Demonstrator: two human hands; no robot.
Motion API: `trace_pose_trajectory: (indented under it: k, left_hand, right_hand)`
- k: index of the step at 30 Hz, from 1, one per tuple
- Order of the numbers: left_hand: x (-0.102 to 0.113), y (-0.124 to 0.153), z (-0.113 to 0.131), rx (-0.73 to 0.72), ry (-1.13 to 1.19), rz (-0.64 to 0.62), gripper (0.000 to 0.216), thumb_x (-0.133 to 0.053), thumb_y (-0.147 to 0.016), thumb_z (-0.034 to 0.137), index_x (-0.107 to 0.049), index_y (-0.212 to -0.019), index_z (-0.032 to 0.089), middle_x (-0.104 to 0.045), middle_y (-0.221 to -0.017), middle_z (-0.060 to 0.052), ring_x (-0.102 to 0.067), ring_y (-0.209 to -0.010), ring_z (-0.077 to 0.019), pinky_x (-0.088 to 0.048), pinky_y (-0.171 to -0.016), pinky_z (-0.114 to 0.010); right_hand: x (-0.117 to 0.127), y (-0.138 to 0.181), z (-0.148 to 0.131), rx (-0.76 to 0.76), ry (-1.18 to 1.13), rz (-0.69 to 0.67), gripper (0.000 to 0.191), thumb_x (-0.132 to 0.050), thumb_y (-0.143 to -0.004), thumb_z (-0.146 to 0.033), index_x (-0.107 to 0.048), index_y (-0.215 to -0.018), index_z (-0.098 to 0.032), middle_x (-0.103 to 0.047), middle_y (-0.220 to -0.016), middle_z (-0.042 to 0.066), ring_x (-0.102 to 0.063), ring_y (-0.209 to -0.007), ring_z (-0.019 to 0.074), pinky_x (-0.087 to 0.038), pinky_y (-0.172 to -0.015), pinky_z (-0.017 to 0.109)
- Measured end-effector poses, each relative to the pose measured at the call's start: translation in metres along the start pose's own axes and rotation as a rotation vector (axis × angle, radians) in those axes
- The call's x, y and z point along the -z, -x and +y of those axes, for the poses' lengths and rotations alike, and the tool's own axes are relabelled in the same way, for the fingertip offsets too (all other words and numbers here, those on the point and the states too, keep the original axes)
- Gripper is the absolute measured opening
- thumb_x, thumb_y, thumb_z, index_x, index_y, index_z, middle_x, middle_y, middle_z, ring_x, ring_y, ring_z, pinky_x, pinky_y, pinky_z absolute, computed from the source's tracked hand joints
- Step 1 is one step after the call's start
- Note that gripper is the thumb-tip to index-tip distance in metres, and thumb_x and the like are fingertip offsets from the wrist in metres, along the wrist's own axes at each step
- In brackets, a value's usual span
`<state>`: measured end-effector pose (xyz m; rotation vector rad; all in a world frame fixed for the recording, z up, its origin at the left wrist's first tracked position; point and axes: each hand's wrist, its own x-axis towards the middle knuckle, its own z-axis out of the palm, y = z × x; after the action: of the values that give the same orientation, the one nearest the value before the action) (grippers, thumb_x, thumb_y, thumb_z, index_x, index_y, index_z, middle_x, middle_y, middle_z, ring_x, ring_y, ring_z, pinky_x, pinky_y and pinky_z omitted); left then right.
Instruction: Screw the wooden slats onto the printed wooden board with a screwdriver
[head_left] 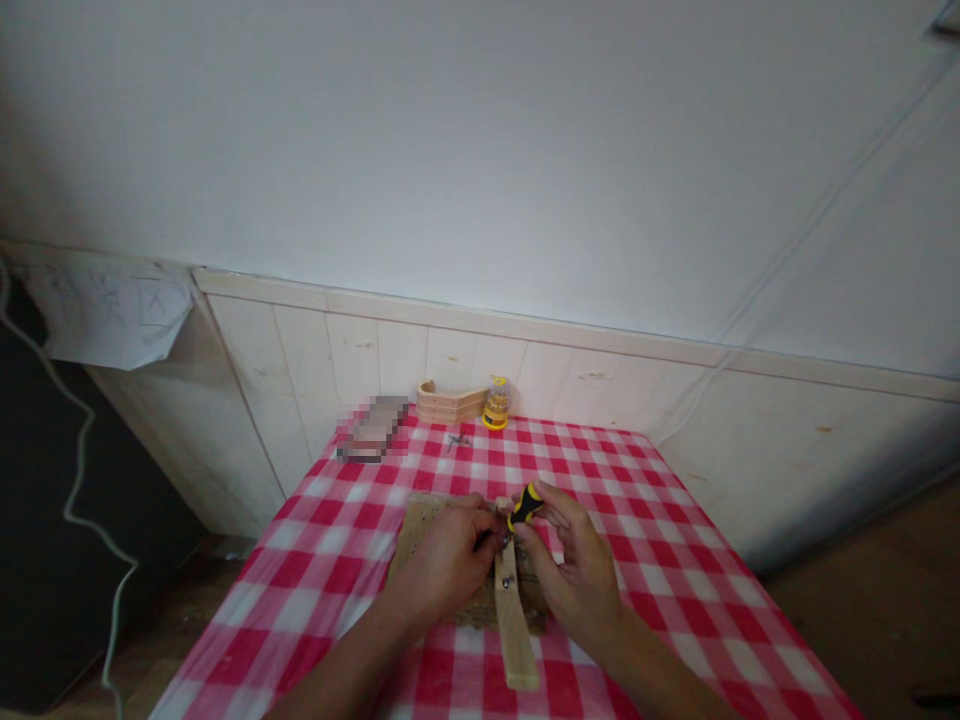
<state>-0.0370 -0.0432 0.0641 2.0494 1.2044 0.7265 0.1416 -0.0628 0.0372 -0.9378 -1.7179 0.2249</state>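
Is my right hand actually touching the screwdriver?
Touching. The head view shows the right hand holding the screwdriver by its black-and-yellow handle, fingers against it.

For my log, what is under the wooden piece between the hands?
A brown board lies under the wooden piece, whose near end extends over the checked tablecloth. The left hand covers part of the board; the wooden piece hides what's beneath.

Smooth wooden strip, shiny metal fastener, plastic screwdriver handle, matt wall
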Motion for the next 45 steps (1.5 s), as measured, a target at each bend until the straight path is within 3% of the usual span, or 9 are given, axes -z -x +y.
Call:
trace_pose_trajectory:
  k: [15, 24, 31, 45]
  left_hand:
    - [-0.0025, 0.0013, -0.0035, -0.019, 0.014, 0.009, 0.021, -0.054, -0.09, 0.015, -0.071, -0.079, 0.02, -0.066, -0.085, -0.001, -0.063, -0.08, -0.0147, -0.04, -0.068, -0.024]
    - [0.0011, 0.0019, -0.0005, -0.026, -0.005, 0.002, 0.021, -0.054, -0.088, 0.013, -0.073, -0.081, 0.021, -0.068, -0.089, -0.001, -0.064, -0.083, -0.0151, -0.042, -0.071, -0.024]
    - [-0.001, 0.001, -0.002, -0.021, 0.001, 0.019, 0.021, -0.055, -0.09, 0.016, -0.07, -0.076, 0.02, -0.066, -0.085, -0.001, -0.062, -0.079, -0.0144, -0.041, -0.069, -0.024]
    - [-0.0019, 0.0003, -0.0038, -0.021, -0.003, -0.011, 0.022, -0.052, -0.091, 0.017, -0.072, -0.083, 0.021, -0.067, -0.089, -0.003, -0.063, -0.084, -0.0165, -0.044, -0.073, -0.025]
  right_hand:
    - [-0.0006, -0.0083, 0.0002, 0.122, 0.042, 0.058, 0.052, -0.07, -0.093, -0.022, -0.052, -0.139, -0.036, -0.073, -0.115, 0.005, -0.074, -0.1, 0.0213, -0.064, -0.087, 0.038]
    - [-0.0002, 0.0003, -0.0002, 0.038, -0.013, -0.034, 0.056, -0.061, -0.092, -0.01, -0.048, -0.142, -0.033, -0.073, -0.12, 0.009, -0.074, -0.106, 0.0248, -0.065, -0.087, 0.041]
    - [-0.0001, -0.0045, 0.002, -0.013, -0.018, -0.011, 0.053, -0.065, -0.092, -0.016, -0.051, -0.14, -0.035, -0.074, -0.119, 0.007, -0.076, -0.1, 0.0223, -0.065, -0.087, 0.038]
    - [-0.0013, -0.0076, 0.0044, -0.019, -0.055, 0.029, 0.05, -0.072, -0.089, -0.023, -0.057, -0.135, -0.034, -0.074, -0.114, 0.006, -0.075, -0.098, 0.0224, -0.065, -0.085, 0.038]
